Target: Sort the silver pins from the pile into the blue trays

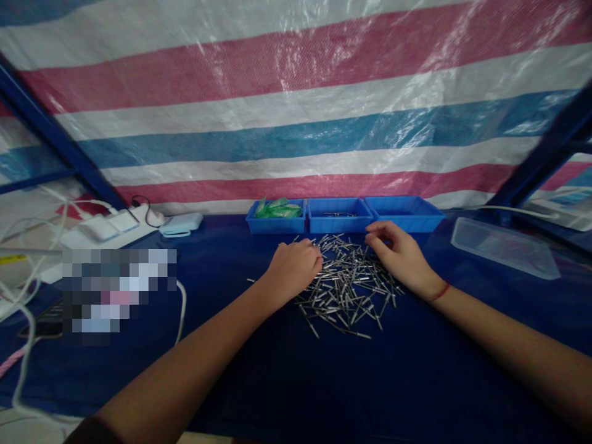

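Resting left hand (296, 268) against the left side of a loose heap of thin metal pins (346, 287) on the blue tabletop (351, 388), with fingers curled downward. Holding right hand (402, 256) at the far right edge of the heap, with thumb and forefinger bent toward each other, tips close. Unable to tell, for either hand, between a closed pinch and a small gap.

Crossing at all angles within the heap, with no common direction and with long axes mostly flat. Pointing from far left to near right at the near left edge, in the case of one pin (314, 332); running almost left to right in the case of another pin (364, 336). Showing also a lone pin (251, 281) left of the left wrist, roughly sideways, hard to trace at its right end.

Losing left fingertips beneath the knuckles, and some pins under both hands. Making out pins in the middle blue bin (340, 226) only faintly. Cutting off both forearms at the frame. Covering part of the left side with coarse blocks.
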A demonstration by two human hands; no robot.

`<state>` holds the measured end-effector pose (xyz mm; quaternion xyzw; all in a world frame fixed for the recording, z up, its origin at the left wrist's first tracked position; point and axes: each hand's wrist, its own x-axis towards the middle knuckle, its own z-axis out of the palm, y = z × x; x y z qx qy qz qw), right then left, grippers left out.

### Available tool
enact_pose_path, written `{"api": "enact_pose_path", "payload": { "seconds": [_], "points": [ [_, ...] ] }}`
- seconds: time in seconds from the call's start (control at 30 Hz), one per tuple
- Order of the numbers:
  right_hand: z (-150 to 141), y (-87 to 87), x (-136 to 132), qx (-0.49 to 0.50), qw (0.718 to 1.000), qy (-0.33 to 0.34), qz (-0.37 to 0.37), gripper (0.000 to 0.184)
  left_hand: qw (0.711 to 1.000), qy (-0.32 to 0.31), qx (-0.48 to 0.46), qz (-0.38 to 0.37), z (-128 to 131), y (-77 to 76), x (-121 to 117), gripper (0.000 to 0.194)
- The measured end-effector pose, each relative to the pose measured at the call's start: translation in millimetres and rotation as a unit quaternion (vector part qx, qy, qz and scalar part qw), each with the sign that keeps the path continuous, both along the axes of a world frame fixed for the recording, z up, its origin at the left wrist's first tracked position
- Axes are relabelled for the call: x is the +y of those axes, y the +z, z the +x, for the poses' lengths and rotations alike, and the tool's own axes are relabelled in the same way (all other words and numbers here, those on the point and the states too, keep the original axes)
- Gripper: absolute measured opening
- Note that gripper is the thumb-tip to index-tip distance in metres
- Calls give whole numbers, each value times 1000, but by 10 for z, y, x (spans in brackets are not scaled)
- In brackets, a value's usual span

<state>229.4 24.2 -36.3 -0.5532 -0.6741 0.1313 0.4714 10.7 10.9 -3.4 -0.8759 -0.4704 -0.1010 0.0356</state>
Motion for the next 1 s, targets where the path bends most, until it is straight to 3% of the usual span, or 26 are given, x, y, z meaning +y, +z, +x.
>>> {"api": "enact_pose_path", "payload": {
  "seconds": [0.17, 0.37, 0.5, 0.67, 0.83, 1.0],
  "points": [
    [6, 1, 1, -6, 1000, 7, -3, 22, 1000, -19, 5, -17, -32, 15, 53, 28],
    [-13, 35, -52, -8, 1000, 5, 9, 21, 1000, -22, 3, 19, -21, -27, 71, 29],
    [-119, 132, -198, 3, 999, 48, 7, 22, 991, -41, -125, -9, -33, -8, 24, 25],
    [-309, 235, -395, 75, 987, 141, -36, 23, 953, -72, -294, -13, 22, 35, -86, 20],
    [-384, 256, -458, 156, 972, 170, -51, 21, 938, -96, -333, 1, 123, -26, -174, 19],
    [-380, 279, -469, 169, 965, 190, -58, 17, 930, -103, -353, -8, 144, -86, -182, 16]
  ]
}}
